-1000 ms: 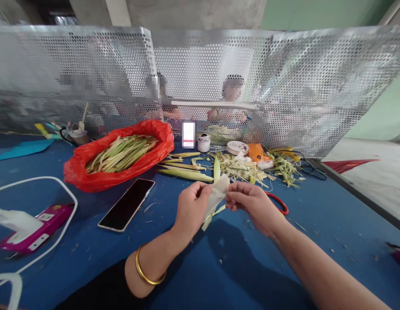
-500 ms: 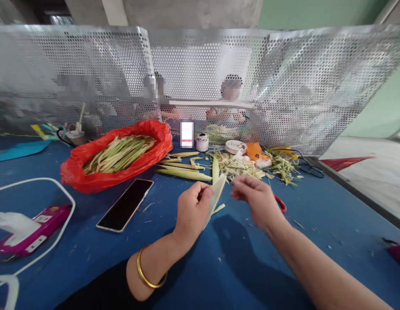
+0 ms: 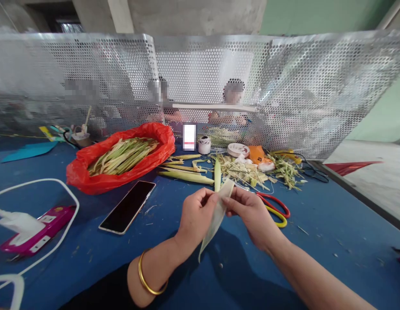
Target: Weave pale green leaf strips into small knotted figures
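A pale corn husk (image 3: 216,223) hangs slantwise between my hands over the blue table. My left hand (image 3: 197,213) pinches it from the left with thumb and fingers. From the other side my right hand (image 3: 250,211) grips its upper part, the thumb lying on the husk's face. Just beyond my hands stands a greener husk strip (image 3: 217,172) among the scraps. Scissors with red and yellow handles (image 3: 277,206) lie beside my right hand, their blades partly hidden behind it.
A red plastic bag (image 3: 90,183) full of long husks (image 3: 125,157) sits at the left. Nearer are a phone (image 3: 127,207) and a purple power strip (image 3: 38,230) with a white cable. Husk scraps (image 3: 241,170), a round tin (image 3: 238,150) and a perforated metal screen (image 3: 200,64) stand behind; people sit beyond.
My right hand has moved left from beside the husk and now grips it. The husk's lower end shows more below my left hand, and the scissors are more uncovered.
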The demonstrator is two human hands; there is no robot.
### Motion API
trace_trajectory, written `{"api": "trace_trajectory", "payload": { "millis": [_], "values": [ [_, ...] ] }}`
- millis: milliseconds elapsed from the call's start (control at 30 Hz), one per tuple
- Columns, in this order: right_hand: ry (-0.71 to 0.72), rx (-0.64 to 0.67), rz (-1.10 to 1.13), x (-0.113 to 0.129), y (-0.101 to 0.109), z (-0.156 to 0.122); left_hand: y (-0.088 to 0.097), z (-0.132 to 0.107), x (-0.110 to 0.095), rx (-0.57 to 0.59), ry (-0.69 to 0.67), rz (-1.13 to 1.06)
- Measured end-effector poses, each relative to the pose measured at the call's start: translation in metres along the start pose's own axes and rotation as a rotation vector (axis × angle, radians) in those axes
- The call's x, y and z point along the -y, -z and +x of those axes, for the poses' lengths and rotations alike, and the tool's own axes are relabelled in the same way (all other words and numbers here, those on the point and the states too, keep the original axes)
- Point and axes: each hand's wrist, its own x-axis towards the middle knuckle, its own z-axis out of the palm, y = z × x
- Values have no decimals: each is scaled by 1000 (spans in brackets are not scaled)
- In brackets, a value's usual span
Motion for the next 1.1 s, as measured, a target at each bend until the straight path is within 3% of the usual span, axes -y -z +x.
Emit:
{"api": "trace_trajectory", "payload": {
  "millis": [100,233,367,567,1100],
  "values": [
    [-28,-5,53,2,6,3,-1,3,-3,74,198,-205],
    [-40,30,54,1,9,5,-2,2,-6,127,279,-286],
    [-20,5,-8,0,10,6,-1,2,-7,173,287,-229],
    [-86,43,-97,3,7,2,0,4,-3,63,262,-235],
    [-177,120,120,-1,7,2,-3,2,0,58,223,-229]
  ]
}}
